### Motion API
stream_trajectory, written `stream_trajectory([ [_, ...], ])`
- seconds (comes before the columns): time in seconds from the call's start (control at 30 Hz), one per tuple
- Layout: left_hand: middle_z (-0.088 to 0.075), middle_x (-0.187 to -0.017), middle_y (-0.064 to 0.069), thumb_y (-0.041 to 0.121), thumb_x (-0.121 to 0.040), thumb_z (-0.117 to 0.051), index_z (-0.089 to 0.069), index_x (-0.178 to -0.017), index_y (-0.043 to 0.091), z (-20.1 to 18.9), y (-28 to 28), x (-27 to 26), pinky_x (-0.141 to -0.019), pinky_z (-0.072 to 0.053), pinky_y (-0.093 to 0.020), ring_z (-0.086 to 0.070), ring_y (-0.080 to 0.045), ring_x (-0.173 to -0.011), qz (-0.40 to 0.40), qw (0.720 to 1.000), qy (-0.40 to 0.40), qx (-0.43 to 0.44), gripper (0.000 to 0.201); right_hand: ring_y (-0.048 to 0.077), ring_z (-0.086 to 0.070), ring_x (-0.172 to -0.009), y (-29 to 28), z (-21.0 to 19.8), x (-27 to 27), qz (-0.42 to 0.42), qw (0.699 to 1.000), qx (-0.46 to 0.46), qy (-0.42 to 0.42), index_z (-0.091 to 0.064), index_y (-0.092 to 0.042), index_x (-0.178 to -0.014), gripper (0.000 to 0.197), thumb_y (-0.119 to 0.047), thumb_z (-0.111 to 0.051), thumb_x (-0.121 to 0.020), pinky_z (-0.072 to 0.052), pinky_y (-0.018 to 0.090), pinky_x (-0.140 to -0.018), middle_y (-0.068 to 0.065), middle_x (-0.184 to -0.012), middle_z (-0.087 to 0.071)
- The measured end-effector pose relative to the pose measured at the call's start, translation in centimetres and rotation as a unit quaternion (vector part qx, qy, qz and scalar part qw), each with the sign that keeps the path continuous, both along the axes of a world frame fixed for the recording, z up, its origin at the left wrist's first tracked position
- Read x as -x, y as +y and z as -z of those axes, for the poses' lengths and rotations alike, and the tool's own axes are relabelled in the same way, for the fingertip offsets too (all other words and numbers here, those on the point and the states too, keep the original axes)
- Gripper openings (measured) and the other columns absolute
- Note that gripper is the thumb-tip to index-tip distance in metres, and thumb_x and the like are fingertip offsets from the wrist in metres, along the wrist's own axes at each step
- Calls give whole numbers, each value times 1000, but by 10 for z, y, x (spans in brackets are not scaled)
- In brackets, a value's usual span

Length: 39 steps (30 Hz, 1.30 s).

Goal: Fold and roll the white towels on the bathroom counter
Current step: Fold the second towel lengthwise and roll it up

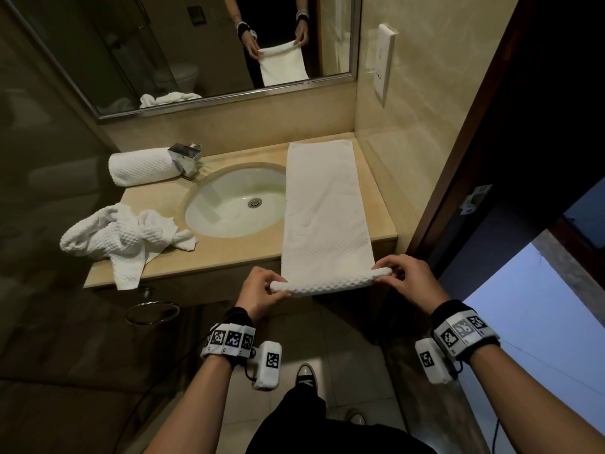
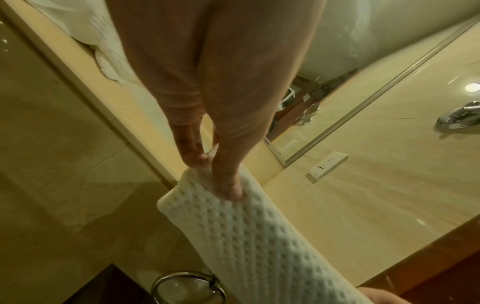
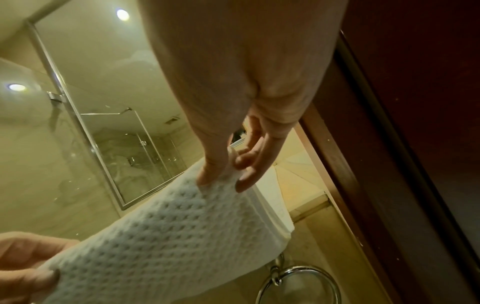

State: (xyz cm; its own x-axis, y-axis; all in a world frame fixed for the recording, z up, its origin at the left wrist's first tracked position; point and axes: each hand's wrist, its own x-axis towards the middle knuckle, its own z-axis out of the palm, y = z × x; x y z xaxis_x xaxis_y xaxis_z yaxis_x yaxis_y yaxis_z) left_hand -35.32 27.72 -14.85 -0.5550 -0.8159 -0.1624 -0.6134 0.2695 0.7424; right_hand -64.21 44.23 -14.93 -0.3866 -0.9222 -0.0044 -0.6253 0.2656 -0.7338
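Note:
A white waffle towel [image 1: 322, 208], folded into a long strip, lies along the right side of the counter [image 1: 229, 253] and hangs past its front edge. Its near end is curled into a small roll [image 1: 330, 283]. My left hand [image 1: 265, 290] pinches the roll's left end [image 2: 207, 197] and my right hand [image 1: 404, 278] pinches its right end [image 3: 228, 174], both in front of the counter edge. A finished rolled towel [image 1: 140, 167] rests at the back left beside the tap. A crumpled white towel [image 1: 124, 237] lies at the front left.
An oval sink [image 1: 235, 201] with a chrome tap [image 1: 186, 158] sits mid-counter. A mirror [image 1: 183, 44] hangs behind. A towel ring [image 1: 152, 311] hangs under the counter front. A dark wooden door frame [image 1: 465, 132] stands close on the right.

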Motion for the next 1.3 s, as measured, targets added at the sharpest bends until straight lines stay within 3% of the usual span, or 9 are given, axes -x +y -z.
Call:
stream_trajectory([
  [0.13,-65,-97,-3,19,-78,-79,-67,-89,11,7,-10,1,-74,-46,-23,-60,-16,-87,6,1000,24,13,18,4,-54,-85,-7,0,6,2,1000,25,18,-73,-21,-96,15,-20,-77,-82,-41,12,-77,-5,-103,-53],
  [0.33,-67,-102,-1,33,-88,-66,-66,-103,22,8,-24,-1,-76,-49,-31,-61,-21,-86,33,997,66,-16,19,-6,-59,-84,-13,-3,15,13,998,20,-50,-71,-26,-98,11,-30,-71,-87,-41,7,-73,-11,-96,-69],
  [0.43,-63,-113,-4,24,-93,-61,-63,-107,20,1,-25,4,-66,-45,-19,-56,-12,-83,7,987,143,-77,14,18,-64,-91,-20,-1,17,8,991,35,-132,-65,-27,-101,9,-26,-65,-92,-48,24,-83,-7,-109,-66],
  [0.53,-61,-108,-1,18,-98,-52,-64,-99,18,-3,-27,11,-50,-37,-12,-50,-1,-63,-28,980,157,-122,12,20,-62,-100,-26,-3,15,4,985,44,-167,-69,-17,-99,12,-20,-58,-97,-45,19,-83,-4,-111,-67],
  [0.7,-63,-115,6,28,-94,-60,-70,-101,21,-4,-37,15,-78,-48,-22,-59,-15,-106,8,989,83,-120,14,-2,-61,-102,-26,-6,15,10,982,28,-186,-75,-16,-101,15,-22,-63,-93,-44,17,-90,-7,-107,-71],
  [0.8,-59,-122,5,21,-76,-80,-68,-104,22,0,-43,9,-94,-48,-30,-58,-15,-113,50,989,62,-127,31,-18,-56,-78,-22,-6,16,-31,983,-4,-182,-72,-13,-107,30,-12,-80,-78,-42,4,-73,-10,-104,-65],
  [0.93,-64,-113,1,3,-71,-81,-65,-100,20,3,-40,12,-78,-52,-31,-63,-21,-92,63,994,52,-73,37,-12,-57,-82,-26,5,17,-27,990,1,-136,-72,-17,-105,33,-8,-81,-75,-41,4,-72,-3,-112,-66],
  [1.1,-61,-87,-7,13,-79,-75,-66,-93,35,16,-45,12,-62,-39,-27,-46,-20,-67,64,997,41,-20,28,0,-54,-78,-30,10,17,-5,997,9,-79,-70,-25,-99,22,-14,-76,-82,-41,6,-69,-2,-104,-66],
  [1.3,-67,-103,-12,22,-83,-74,-69,-100,16,18,-46,17,-73,-51,-24,-62,-18,-83,68,997,20,15,18,8,-55,-91,-32,14,19,6,1000,9,-21,-70,-24,-104,19,-20,-73,-85,-38,10,-77,-3,-105,-60],
])
